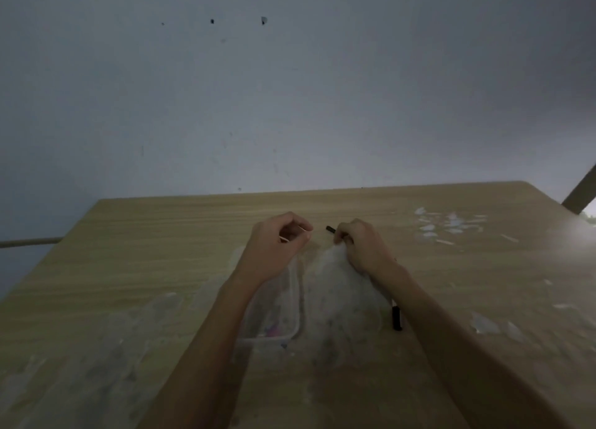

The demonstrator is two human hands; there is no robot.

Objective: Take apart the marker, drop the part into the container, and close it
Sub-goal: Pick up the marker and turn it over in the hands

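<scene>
Two pieces already: we pinch a thin white part in our left hand (280,235) and grip the black marker body (331,229) in our right hand (358,241), near the table's (129,251) far edge. Dropping it into the clear container (274,315) and closing remain.

The marker body (295,233) is white and slim, lying crosswise in the curled left hand (277,244), only thin slivers of it showing. A short black part (330,229) pokes out of the closed right hand (358,244), just apart from the white piece. Below sits the clear plastic container (274,312), open, something pinkish inside, possibly more parts, too blurred to tell. Its clear lid (342,302) lies just beside it on the right. A black cap-like piece (396,319) rests at the lid's right edge.
</scene>
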